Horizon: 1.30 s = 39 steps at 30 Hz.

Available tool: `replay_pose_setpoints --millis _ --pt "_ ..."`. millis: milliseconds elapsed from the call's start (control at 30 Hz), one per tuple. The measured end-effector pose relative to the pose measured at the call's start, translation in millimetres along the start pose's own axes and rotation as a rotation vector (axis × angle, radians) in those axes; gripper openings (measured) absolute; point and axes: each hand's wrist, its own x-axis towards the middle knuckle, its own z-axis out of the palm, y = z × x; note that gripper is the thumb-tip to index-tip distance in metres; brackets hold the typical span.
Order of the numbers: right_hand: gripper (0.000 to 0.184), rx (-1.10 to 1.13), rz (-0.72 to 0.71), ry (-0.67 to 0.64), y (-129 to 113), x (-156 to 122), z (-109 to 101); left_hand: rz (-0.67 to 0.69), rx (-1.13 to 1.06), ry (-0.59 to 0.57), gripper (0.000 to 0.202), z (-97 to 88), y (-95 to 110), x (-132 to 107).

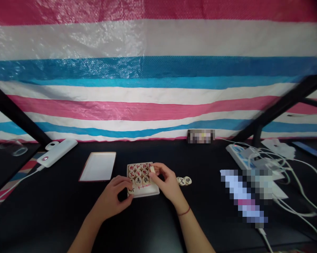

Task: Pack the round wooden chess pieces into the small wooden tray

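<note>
A small white box (147, 191) lies on the black table, filled with several round wooden chess pieces (138, 171) marked in red and black. My right hand (166, 181) hovers over the box's right edge, fingers pinched on one wooden piece (152, 169) held on edge. My left hand (116, 196) grips the box's near left corner, fingers curled around it. Two loose pieces (184, 181) lie on the table just right of my right hand. The box's lid (98, 166) lies flat to the left.
A white power bank (56, 153) with a cable sits at far left beside a glass (13, 147). A power strip (242, 154) and tangled white cables (285, 175) fill the right side. A striped tarp (158, 70) hangs behind the table.
</note>
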Motion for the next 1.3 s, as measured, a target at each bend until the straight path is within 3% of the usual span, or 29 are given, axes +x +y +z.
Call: replay_pose_setpoints --millis 200,400,600,867,1100,1300 --pt "0.023 -0.094 -0.034 -0.046 -10 -3 1 0.099 0.154 -0.057 0.009 7.2 -2 2" --pt "0.022 -0.121 -0.062 -0.075 -11 -6 2 0.119 0.231 -0.072 0.014 5.6 4 2" --pt "0.023 -0.121 -0.183 -0.181 -16 -9 8 0.121 0.260 -0.096 0.016 6.6 7 2" --pt "0.020 -0.292 -0.245 -0.252 -23 -13 15 0.122 0.249 -0.025 0.020 8.4 3 0" --pt "0.019 -0.554 -0.302 -0.395 -24 -26 28 0.041 0.100 0.130 0.012 -0.3 -8 -1" --pt "0.029 -0.746 -0.320 -0.385 -18 -28 42 0.015 0.079 0.155 0.012 0.4 -8 0"
